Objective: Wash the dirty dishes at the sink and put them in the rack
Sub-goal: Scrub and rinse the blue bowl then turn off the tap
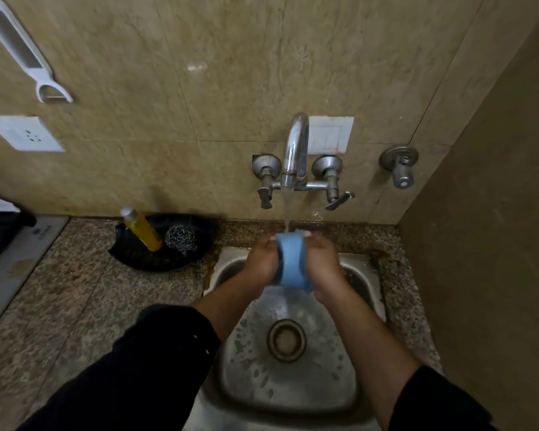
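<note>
Your left hand (pixel 263 259) and right hand (pixel 321 263) curl around the blue cup (pixel 293 259) at frame centre, under the tap (pixel 296 150) stream, above the sink (pixel 293 387). Yellow bottle (pixel 142 228) and scrubber (pixel 181 239) lie left of centre.

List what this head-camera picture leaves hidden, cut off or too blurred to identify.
1. Head view, blue item: the left hand and right hand wrap it, hiding its shape.
2. Head view, dark object: cut off by the left edge; whether it is the rack is unclear.
3. Head view, yellow bottle: label too blurred to read.
</note>
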